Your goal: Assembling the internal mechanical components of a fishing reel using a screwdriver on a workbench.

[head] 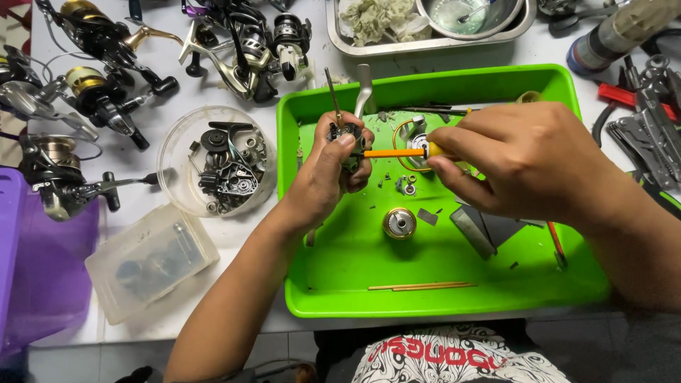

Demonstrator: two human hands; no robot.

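Here the small dark reel part [347, 138] sits pinched in the left hand [330, 170] over the green tray [340, 276], steadied so the orange-shafted screwdriver [394, 152], gripped tight by the right hand [518, 159], meets it squarely; a brass spool [400, 223] lies below on the tray.

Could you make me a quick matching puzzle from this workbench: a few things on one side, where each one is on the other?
Things:
1. orange-shafted screwdriver
2. small reel part
3. gold spool
4. thin wooden sticks

Places:
A. near front edge of the green tray
B. in the left hand
C. in the right hand
D. tray middle, below the hands

Pairs: 1-C, 2-B, 3-D, 4-A
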